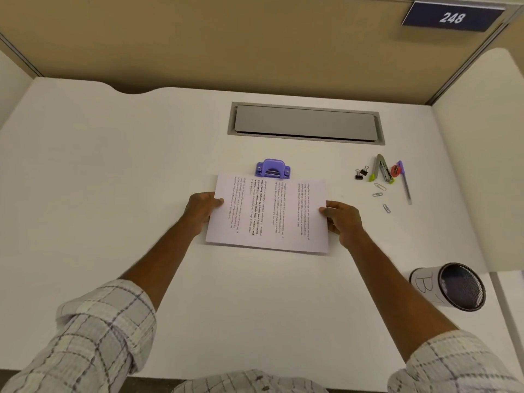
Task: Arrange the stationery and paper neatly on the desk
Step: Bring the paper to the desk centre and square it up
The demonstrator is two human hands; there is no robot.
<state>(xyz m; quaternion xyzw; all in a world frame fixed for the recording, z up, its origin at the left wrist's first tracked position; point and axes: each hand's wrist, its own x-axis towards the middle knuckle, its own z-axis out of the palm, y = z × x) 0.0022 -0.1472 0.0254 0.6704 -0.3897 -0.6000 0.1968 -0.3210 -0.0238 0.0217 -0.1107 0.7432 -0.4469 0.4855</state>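
We've got the printed paper [269, 212] mid-frame, left hand [201, 208] and right hand [344, 219] each pinching a side edge. Its far edge sits against the purple hole punch [272, 168], so pushing forward could probably buckle the sheets or shove the punch.

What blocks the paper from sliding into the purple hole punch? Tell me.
Nothing visible. The paper, held by the left hand and right hand, already has its far edge at the hole punch. The clips and stapler lie off to the right.
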